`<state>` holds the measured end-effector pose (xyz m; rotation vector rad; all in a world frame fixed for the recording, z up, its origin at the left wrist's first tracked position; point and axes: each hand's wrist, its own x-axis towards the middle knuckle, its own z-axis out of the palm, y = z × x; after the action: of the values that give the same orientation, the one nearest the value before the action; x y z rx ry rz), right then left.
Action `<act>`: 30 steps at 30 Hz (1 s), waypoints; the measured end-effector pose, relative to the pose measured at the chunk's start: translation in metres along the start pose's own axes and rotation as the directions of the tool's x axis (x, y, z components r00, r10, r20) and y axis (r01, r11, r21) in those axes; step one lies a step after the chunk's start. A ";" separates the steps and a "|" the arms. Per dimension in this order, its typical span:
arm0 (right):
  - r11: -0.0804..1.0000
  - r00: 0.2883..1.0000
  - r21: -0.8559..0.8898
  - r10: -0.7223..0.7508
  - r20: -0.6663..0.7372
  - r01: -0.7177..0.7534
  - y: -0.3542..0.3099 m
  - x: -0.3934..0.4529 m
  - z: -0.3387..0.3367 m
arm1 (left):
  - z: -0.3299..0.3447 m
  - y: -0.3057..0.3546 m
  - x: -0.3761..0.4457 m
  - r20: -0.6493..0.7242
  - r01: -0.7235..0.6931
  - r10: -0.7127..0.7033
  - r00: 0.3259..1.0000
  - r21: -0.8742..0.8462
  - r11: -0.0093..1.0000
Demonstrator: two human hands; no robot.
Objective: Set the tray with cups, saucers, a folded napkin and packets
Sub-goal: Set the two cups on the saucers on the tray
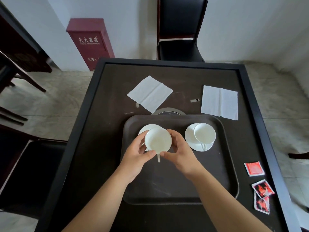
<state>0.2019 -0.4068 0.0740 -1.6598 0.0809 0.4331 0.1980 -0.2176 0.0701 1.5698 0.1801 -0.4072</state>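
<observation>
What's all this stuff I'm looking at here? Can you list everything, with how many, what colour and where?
tray: 1, dark brown, near middle of the table
table: 1, dark with black rim
cup in hands: 1, white, over the tray's left saucer
cup on saucer: 1, white, tray's right side
saucers: 2, white, left and right on the tray
napkins: 2, white, unfolded, on the table beyond the tray, left and right
packets: 3, red and red-black, table's right edge
chair: 1, black, beyond the table
red cabinet: 1, by the wall
left hand, right hand: both grip the cup
</observation>
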 end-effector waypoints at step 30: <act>0.996 0.996 -0.039 0.086 0.022 -0.085 0.042 0.083 0.017 | -0.036 -0.044 0.082 0.094 0.131 -0.127 0.987 -0.040 0.991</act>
<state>0.2618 -0.3803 0.0062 -1.6929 0.1275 0.5222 0.2629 -0.1907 -0.0014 1.4958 0.2199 -0.5720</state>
